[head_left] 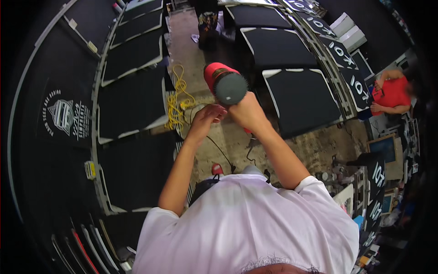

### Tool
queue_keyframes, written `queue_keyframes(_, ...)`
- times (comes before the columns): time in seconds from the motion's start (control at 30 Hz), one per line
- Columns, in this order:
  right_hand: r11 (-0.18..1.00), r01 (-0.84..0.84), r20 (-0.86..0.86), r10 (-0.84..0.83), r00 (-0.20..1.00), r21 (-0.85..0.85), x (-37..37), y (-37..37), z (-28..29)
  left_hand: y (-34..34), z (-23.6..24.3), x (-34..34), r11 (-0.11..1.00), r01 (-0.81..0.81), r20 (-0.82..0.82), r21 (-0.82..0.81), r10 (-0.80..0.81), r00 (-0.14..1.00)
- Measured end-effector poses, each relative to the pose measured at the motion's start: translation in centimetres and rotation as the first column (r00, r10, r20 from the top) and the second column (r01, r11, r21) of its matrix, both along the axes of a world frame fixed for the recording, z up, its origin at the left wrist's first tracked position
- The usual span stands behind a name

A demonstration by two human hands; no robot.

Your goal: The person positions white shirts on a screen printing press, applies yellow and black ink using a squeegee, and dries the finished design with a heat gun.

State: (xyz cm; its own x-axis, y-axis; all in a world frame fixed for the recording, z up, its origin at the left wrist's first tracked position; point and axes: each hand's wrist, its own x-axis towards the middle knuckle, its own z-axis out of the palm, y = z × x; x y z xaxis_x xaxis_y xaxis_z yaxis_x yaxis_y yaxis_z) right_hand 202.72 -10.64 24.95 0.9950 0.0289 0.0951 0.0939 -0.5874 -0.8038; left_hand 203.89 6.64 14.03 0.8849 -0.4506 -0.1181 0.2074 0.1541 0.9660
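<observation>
In front of my chest my right hand [246, 112] is closed round the handle of a red heat gun [214, 75]. Its round, dark grey rear end faces me, and the red barrel points away to the far left. A bit of red shows below my hand, with a dark cord under it. Just left of the gun is my left hand [207, 121], its fingers loosely bent and partly spread, holding nothing. The left fingertips come close to my right hand; whether they touch cannot be made out.
Black shirts lie flat on boards in rows at left [132, 105] and right [301, 98]. A coiled yellow cord [175, 112] hangs by the left row. Shirts with white print [358, 86] lie farther right, near a person in red [394, 96]. Another person [207, 23] stands in the aisle.
</observation>
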Motion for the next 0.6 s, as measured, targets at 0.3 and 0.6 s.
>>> queue_keyframes(0.3, 0.960, -0.020, 0.095, -0.007, 0.995, 0.281, 21.2, 1.0, 1.2, -1.4, 0.0, 15.2, 0.975, 0.170, -0.039, -0.140, -0.177, 0.983)
queue_keyframes(0.6, 0.983, -0.146, 0.452, 0.079, 0.888, 0.114, 44.9, -4.3, -2.6, -0.5, -4.6, 37.0, 0.955, 0.115, -0.125, 0.274, -0.084, 0.989)
